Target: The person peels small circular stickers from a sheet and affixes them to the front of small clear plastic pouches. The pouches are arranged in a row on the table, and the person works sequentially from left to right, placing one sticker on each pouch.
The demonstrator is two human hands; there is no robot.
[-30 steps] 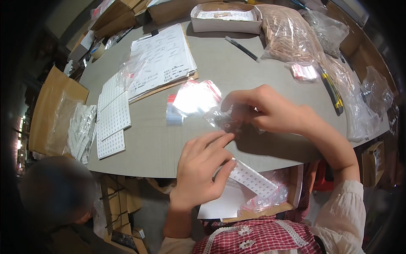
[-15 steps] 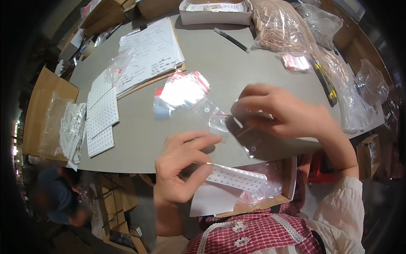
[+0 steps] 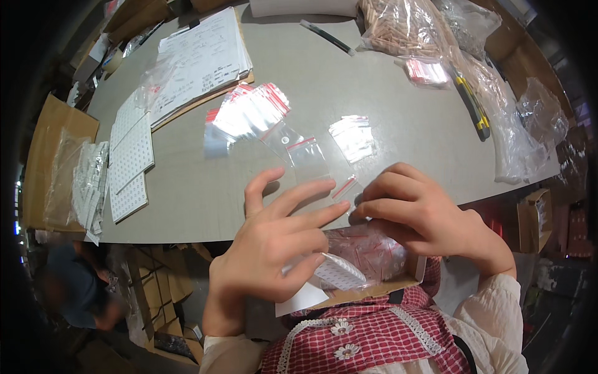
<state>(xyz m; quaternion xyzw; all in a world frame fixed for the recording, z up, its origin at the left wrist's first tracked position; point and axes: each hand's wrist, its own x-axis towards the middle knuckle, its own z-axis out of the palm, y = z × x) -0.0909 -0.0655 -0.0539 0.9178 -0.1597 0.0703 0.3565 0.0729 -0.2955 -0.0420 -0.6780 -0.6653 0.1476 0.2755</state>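
A small red-striped zip bag (image 3: 344, 186) lies between the hands, strip slanting toward far right. The right hand (image 3: 420, 209) curls at its near end, grip unclear; the left hand (image 3: 274, 240), fingers spread, thumbs a white label sheet (image 3: 340, 273).

The left hand (image 3: 271, 240) is held back upward, its little finger bent apart, two fingers stretched toward the right hand (image 3: 420, 209), and its index finger curled near the thumb. The right hand's fingers are bent, their tips pointed leftward; its thumb is hidden. The left forearm (image 3: 224, 318) is raised steeply; the right wrist (image 3: 483, 243) is bent.
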